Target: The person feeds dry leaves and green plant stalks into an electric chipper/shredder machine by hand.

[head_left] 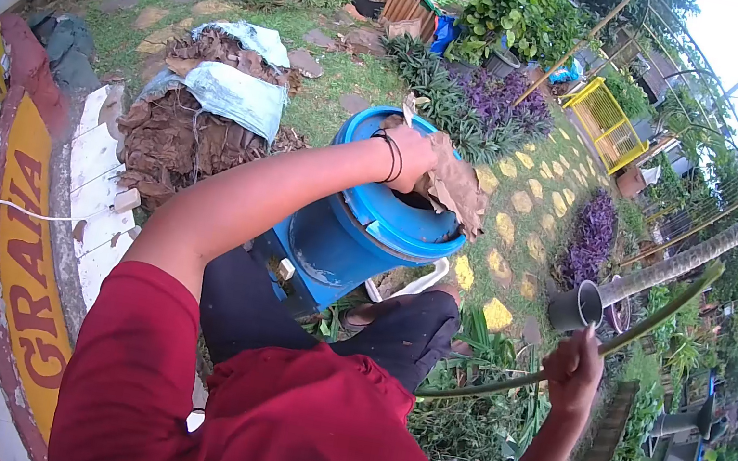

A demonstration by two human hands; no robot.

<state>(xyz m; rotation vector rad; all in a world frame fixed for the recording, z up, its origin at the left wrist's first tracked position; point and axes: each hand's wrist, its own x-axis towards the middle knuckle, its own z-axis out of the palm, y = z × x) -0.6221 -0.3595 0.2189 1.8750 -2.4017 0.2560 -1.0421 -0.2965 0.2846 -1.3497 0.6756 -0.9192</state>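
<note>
My left hand [409, 157] is closed on brown dried leaves [457, 185] above the blue drum [340, 231]. The leaves hang over the dark opening in the drum's blue lid [374, 202]. Out to the right, my right hand [573, 367] is closed around a long green stalk [658, 313], which runs from low beside my knee up to the right. On the left, a heap of brown dried leaves [160, 137] lies with pale blue sacks [233, 96] on it.
White tiles [95, 175] and a yellow lettered edge [30, 272] lie at the left. A grey pot [577, 306] stands at the right near a slanting trunk [708, 243]. Purple plants [593, 234] and stepping stones [506, 229] are beyond the drum.
</note>
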